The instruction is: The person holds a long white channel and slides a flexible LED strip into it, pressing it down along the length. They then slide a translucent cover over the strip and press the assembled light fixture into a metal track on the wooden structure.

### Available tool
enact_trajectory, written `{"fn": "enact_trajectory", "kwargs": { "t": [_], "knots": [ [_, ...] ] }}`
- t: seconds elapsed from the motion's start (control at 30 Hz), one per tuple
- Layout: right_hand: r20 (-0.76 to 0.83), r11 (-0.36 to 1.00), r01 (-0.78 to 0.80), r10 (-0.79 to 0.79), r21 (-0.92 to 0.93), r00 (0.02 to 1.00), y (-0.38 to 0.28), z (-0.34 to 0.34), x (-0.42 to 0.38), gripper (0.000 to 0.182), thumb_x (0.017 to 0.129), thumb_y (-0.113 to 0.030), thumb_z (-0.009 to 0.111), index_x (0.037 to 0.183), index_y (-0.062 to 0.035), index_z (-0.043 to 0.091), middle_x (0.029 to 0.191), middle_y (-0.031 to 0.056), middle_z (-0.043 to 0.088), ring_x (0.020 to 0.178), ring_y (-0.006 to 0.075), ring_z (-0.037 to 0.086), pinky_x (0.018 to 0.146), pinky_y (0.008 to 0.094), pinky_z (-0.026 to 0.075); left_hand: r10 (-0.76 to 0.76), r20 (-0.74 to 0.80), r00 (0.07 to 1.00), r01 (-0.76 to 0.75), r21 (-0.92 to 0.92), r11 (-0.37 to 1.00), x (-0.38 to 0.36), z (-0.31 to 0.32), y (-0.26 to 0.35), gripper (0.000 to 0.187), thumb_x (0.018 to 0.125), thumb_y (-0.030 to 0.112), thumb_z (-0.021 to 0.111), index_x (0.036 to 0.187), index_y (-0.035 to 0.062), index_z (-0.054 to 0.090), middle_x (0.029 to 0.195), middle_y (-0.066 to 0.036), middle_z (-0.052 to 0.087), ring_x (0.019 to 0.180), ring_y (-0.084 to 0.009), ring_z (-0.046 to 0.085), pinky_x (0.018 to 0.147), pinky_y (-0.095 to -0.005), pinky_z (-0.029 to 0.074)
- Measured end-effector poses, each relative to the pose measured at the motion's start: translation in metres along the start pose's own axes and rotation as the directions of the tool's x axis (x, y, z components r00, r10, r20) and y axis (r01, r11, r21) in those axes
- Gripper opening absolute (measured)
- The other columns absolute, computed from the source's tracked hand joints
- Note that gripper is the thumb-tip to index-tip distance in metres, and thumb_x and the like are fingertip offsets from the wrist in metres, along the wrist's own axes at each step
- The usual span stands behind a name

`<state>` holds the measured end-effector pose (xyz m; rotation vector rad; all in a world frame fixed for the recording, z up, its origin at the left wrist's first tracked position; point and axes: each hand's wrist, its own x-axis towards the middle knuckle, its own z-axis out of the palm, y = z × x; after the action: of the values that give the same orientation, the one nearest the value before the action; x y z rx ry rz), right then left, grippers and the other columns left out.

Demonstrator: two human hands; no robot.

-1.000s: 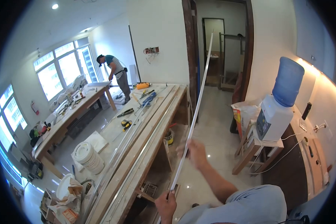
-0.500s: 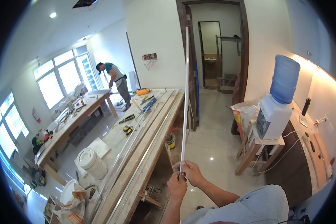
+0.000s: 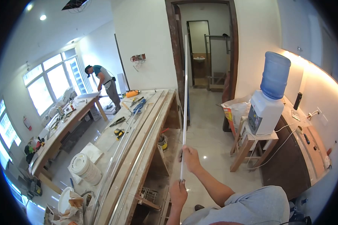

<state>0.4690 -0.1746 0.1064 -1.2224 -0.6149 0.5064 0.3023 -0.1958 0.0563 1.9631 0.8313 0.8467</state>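
A long, thin white strip rises almost upright in front of me, its far end overlapping the doorway. My left hand is closed around its lower end, thumb on top. Higher up, my right hand grips the same strip with bent fingers. Both hands are just right of the workbench, where long metal and wooden lengths lie along the near edge.
On the bench are a white bucket, a yellow tape measure and several hand tools. A water dispenser stands on a wooden stool at right. Another person bends over a second table at far left.
My right hand has slid up the strip, away from my left hand, which stays at the lower end. The view has turned slightly right.
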Motion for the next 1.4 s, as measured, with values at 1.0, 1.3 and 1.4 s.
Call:
{"fn": "enact_trajectory", "kwargs": {
  "t": [1.0, 1.3, 1.4],
  "knots": [
    [0.273, 0.981, -0.17, 0.14, 0.091, 0.952, 0.02, 0.009, -0.047, 0.029, 0.105, -0.03, 0.052, 0.101, -0.0016, 0.059, 0.087, 0.0037, 0.062, 0.071, 0.0102, 0.055, 0.065, 0.0259, 0.047, 0.065, -0.235, 0.97, -0.034, 0.132, 0.991, 0.0, -0.025, 0.029, 0.008, 0.092, 0.009, 0.061, 0.089, 0.0009, 0.062, 0.072, -0.024, 0.062, 0.068, -0.0441, 0.062, 0.057, -0.0506, 0.044],
    [0.557, 0.868, -0.03, 0.344, -0.495, 0.756, -0.058, -0.021, -0.022, 0.025, 0.101, -0.03, 0.06, 0.103, -0.0047, 0.062, 0.079, 0.005, 0.062, 0.071, 0.0142, 0.061, 0.065, 0.0264, 0.047, 0.025, -0.179, 0.983, -0.01, 0.084, 0.996, -0.02, -0.049, 0.025, 0.009, 0.092, 0.01, 0.06, 0.094, 0.0012, 0.06, 0.076, -0.022, 0.064, 0.069, -0.0436, 0.062, 0.062, -0.0529, 0.046],
    [0.856, 0.33, 0.836, -0.13, -0.439, 0.5, -0.102, 0.003, -0.025, 0.026, 0.094, -0.031, 0.067, 0.105, -0.0077, 0.064, 0.081, 0.0068, 0.063, 0.078, 0.0212, 0.064, 0.07, 0.0302, 0.049, -0.037, -0.139, 0.99, 0.05, 0.096, 0.994, -0.036, -0.067, 0.034, 0.009, 0.093, 0.01, 0.059, 0.095, 0.0015, 0.059, 0.078, -0.022, 0.064, 0.071, -0.043, 0.062, 0.063, -0.053, 0.047]
  ]
}}
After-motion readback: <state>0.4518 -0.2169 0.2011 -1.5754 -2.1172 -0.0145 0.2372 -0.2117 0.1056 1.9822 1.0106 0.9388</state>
